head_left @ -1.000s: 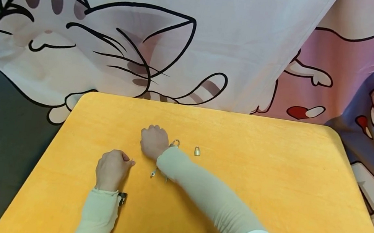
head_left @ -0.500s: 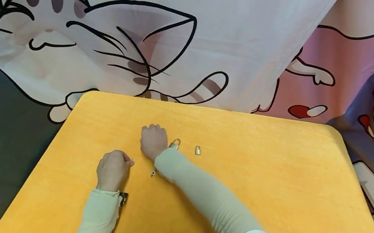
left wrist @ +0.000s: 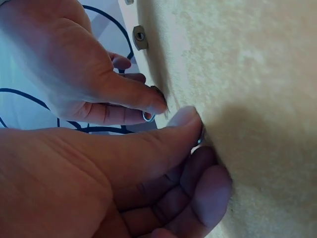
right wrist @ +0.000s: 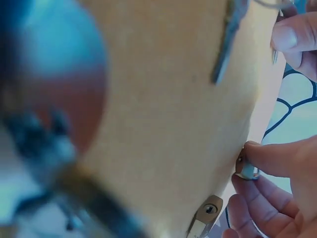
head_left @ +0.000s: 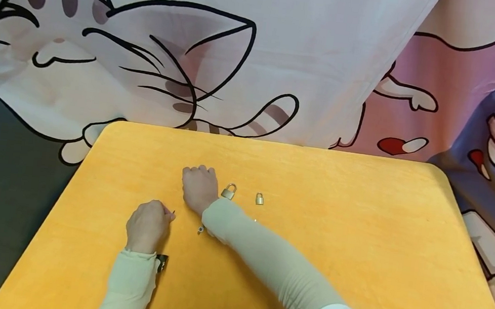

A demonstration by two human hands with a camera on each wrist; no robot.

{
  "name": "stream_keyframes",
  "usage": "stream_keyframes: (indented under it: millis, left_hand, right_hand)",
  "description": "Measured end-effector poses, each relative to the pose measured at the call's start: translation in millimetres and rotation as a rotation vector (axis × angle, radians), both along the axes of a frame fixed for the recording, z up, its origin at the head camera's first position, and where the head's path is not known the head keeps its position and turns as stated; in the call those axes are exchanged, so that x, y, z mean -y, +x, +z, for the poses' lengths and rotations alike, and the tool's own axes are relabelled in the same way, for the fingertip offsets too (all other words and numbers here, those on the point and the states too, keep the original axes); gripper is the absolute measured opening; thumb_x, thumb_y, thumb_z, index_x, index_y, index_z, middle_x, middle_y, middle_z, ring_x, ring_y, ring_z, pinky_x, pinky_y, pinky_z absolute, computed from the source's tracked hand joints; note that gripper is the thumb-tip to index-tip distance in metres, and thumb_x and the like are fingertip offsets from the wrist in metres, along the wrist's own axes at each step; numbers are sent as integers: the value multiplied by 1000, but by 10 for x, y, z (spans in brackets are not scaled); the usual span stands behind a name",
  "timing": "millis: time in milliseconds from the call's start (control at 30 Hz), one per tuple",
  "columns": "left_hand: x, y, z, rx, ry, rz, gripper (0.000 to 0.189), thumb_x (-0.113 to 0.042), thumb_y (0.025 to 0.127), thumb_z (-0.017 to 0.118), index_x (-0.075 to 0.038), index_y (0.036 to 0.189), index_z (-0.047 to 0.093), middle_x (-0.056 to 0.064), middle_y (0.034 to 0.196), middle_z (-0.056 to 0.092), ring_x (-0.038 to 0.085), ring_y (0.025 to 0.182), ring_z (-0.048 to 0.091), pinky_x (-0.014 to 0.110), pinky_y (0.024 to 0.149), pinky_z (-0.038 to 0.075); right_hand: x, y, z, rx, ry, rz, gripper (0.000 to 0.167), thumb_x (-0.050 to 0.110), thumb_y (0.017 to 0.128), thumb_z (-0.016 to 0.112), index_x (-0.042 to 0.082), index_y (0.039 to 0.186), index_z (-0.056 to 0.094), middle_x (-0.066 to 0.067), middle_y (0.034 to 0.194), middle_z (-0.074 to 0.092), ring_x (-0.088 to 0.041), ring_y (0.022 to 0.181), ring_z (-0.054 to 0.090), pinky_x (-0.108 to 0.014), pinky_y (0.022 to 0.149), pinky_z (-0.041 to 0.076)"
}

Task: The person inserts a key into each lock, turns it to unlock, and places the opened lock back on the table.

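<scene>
My right hand (head_left: 200, 189) pinches a small padlock (right wrist: 241, 161) between thumb and fingers, its bent shackle showing in both wrist views. Lower left of it, my left hand (head_left: 147, 227) pinches a thin metal piece (left wrist: 200, 139) between thumb and forefinger; in the right wrist view it looks like a key (right wrist: 275, 55). Most of it is hidden by the fingers. Beside the right wrist lies a larger padlock (head_left: 228, 191), its keyhole end showing in the left wrist view. A smaller brass padlock (head_left: 260, 199) stands farther right.
Under my right sleeve, a small metal key piece (head_left: 200, 230) pokes out on the yellow table (head_left: 356, 248). A key (right wrist: 227, 49) lies close to the right wrist camera. Behind the table's far edge hangs a cat-print cloth (head_left: 320, 81).
Both hands keep their grips and almost their places. The right forearm has shifted slightly, uncovering more of the larger padlock and covering part of the keys below the sleeve.
</scene>
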State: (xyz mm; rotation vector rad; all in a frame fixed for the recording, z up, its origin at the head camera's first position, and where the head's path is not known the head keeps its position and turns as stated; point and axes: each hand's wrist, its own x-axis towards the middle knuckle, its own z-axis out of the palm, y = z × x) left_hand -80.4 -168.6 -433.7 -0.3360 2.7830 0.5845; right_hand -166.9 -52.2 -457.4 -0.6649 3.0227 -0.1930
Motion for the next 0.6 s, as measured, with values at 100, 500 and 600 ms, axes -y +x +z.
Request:
stream_keyframes:
  millis: [100,500,600]
  left_hand:
    - [-16,15,13,-13,-6,1,14,-19,92,74,-8,84,79,12,85,74,29,65,66,48,58,54]
    - [-3,36,5,-151,47,11,12,-9,86,79,-6,75,77,10,79,73,27,64,65,47,63,56]
    - [-2,33,3,-207,31,-4,10,-7,87,76,-3,77,78,14,81,74,30,66,67,48,62,56]
  right_hand:
    - [-5,6,-2,-21,-24,-6,9,33,97,68,24,96,67,9,86,67,-12,76,53,-30,71,37]
    - [-94,21,38,20,-151,-9,11,32,95,71,24,103,73,10,91,71,-12,82,62,-28,75,44]
    - [-135,9,62,15,-188,-9,13,30,95,71,24,105,75,8,95,73,-13,86,66,-31,81,50]
